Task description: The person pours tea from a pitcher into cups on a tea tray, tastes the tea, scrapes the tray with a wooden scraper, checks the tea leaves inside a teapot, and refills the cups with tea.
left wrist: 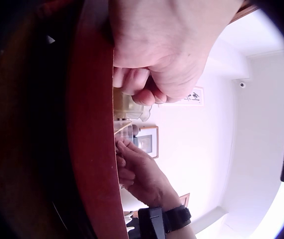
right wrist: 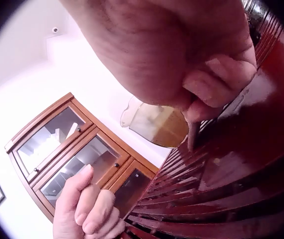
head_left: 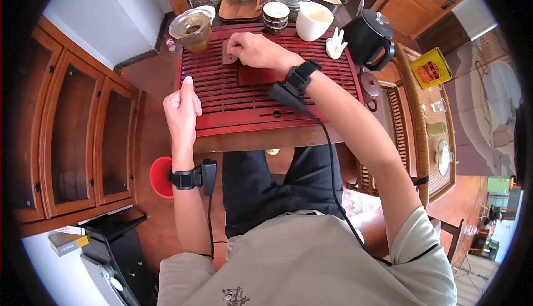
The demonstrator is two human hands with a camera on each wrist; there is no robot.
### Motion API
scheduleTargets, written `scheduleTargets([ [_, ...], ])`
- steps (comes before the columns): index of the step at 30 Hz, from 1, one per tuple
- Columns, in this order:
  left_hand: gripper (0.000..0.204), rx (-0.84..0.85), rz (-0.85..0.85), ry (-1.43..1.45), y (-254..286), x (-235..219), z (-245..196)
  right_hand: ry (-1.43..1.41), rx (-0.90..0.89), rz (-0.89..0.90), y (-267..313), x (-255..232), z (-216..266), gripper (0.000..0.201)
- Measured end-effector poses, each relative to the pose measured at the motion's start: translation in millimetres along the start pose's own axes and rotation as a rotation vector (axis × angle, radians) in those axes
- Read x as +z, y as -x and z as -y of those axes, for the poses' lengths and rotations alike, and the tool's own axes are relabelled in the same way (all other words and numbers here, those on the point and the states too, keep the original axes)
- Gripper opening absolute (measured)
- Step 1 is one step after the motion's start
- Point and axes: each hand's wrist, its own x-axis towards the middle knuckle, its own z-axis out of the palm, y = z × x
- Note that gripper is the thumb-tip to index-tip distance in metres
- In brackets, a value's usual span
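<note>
My right hand [head_left: 258, 50] pinches a small flat brown slab, coaster-like [head_left: 229, 56], over the far left part of a red slatted tea tray [head_left: 233, 124]. In the right wrist view the slab [right wrist: 192, 137] shows edge-on below the curled fingers. Beside the tray's near left edge is my left hand [head_left: 182, 106], its fingers curled and its thumb pointing up; nothing shows in its grasp. The left wrist view shows this left hand [left wrist: 157, 55] close to the tray's side. A flat red panel [head_left: 261, 76] lies on the slats under my right forearm.
A glass pitcher with a strainer [head_left: 191, 31] stands at the tray's far left corner. Along the far edge are stacked small cups [head_left: 275, 16], a white pitcher [head_left: 315, 21] and a white hand-shaped figure [head_left: 336, 44]. A black kettle [head_left: 371, 38] stands right of the tray.
</note>
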Motion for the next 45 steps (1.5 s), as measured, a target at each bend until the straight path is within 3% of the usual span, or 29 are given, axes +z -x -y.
scheduleTargets([
  [7, 0.056, -0.008, -0.016, -0.018, 0.4, 0.8, 2.7, 0.016, 0.043, -0.006, 22.2, -17.3, -27.4, 0.025],
  [9, 0.056, -0.005, -0.010, -0.016, 1.2, 1.1, 0.7, -0.023, 0.121, 0.011, 31.9, -27.4, -23.8, 0.016],
  [14, 0.056, -0.011, -0.016, -0.043, 2.3, 2.1, -3.2, -0.054, 0.214, 0.088, 47.4, -49.8, -28.3, 0.018],
  [19, 0.057, -0.028, -0.023, -0.034, 1.5, 1.7, -2.0, 0.034, 0.210, 0.021, 67.5, -68.7, -50.5, 0.020],
  [21, 0.058, -0.033, -0.017, -0.076, 0.9, -0.2, -1.6, 0.037, 0.376, -0.005, 80.3, -77.3, -34.0, 0.022],
  [24, 0.058, -0.034, -0.019, -0.056, 0.4, -0.5, 1.6, 0.011, 0.358, 0.001, 94.8, -85.3, -45.2, 0.024],
  [28, 0.059, -0.015, -0.011, -0.067, 0.2, -0.3, 2.0, -0.098, 0.460, 0.018, 103.1, -90.9, -53.6, 0.023],
  [30, 0.059, -0.020, -0.011, -0.068, -0.2, -1.1, 4.3, -0.132, 0.453, 0.022, 100.9, -91.3, -50.3, 0.021],
  [32, 0.059, -0.025, -0.008, -0.069, -0.5, -1.7, 5.0, -0.404, 0.458, 0.076, 97.4, -90.8, -44.2, 0.016],
  [35, 0.059, -0.020, 0.001, -0.082, 0.0, 0.4, 2.4, -0.388, 0.406, 0.088, 86.1, -77.0, 3.7, 0.016],
  [39, 0.056, -0.008, -0.006, -0.049, 0.8, 1.3, 1.5, -0.373, 0.169, 0.125, 41.3, -37.8, 5.9, 0.017],
  [45, 0.056, -0.015, -0.026, -0.025, 0.2, 1.6, 1.8, -0.355, 0.275, 0.143, 1.1, -10.6, 17.5, 0.021],
])
